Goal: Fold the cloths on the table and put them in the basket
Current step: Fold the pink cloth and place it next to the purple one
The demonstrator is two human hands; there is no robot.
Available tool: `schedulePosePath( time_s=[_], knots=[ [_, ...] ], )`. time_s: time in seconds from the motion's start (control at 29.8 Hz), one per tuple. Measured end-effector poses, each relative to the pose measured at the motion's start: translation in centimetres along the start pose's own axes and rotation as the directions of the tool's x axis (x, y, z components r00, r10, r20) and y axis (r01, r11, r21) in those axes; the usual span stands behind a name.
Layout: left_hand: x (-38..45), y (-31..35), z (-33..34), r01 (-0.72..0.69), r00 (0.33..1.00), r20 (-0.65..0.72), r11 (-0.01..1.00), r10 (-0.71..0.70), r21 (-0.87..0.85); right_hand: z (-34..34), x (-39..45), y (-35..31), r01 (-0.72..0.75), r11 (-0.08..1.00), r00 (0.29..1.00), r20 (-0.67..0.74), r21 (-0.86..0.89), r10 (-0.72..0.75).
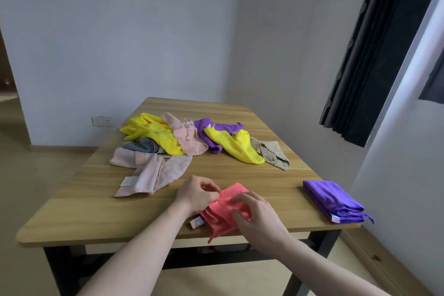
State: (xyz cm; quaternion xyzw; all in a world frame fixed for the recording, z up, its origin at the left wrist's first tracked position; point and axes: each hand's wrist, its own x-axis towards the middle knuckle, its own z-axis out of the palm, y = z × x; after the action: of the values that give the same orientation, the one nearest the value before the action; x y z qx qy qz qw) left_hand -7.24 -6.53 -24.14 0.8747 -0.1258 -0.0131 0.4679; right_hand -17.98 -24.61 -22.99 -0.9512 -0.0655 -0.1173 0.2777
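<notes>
Your left hand (195, 193) pinches the left edge of the coral-red cloth (224, 211) at lower centre of the frame, fingers curled onto the fabric; your right hand (257, 215) lies over its right half with fingers bent down onto it, though whether they grip or merely press cannot be told. The cloth sits at the near edge of the wooden table (240, 175), already doubled over, a white label showing at its lower left and a corner hanging past the edge. Judged step: folding this cloth, partway done. One folded purple cloth (332, 200) rests at right of the frame; an unfolded heap of yellow, pink, purple, grey and beige cloths (182, 142) remains at centre. No basket is in view. Next move likely calls for squaring the edges and pressing the fold flat before setting it aside.
</notes>
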Motion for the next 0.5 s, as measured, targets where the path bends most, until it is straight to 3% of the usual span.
schedulePosePath(
  time_s=[0.13, 0.3, 0.5],
  knots=[
    [-0.2, 0.1, 0.0, -0.008, 1.0, 0.006, 1.0, 0.008, -0.001, 0.5, 0.4, 0.0, -0.11, 0.992, 0.991, 0.066, -0.059, 0.114],
    [-0.2, -0.1, -0.2, -0.016, 0.999, 0.032, 0.999, 0.018, -0.049, 0.0, 1.8, -1.9, -0.185, 0.948, 0.955, 0.179, -0.259, 0.235],
    [-0.6, 0.3, 0.0, -0.003, 0.999, 0.036, 0.984, 0.01, -0.181, -1.4, 3.5, -2.6, -0.141, 0.872, 0.907, 0.292, -0.468, 0.303]
  ],
)
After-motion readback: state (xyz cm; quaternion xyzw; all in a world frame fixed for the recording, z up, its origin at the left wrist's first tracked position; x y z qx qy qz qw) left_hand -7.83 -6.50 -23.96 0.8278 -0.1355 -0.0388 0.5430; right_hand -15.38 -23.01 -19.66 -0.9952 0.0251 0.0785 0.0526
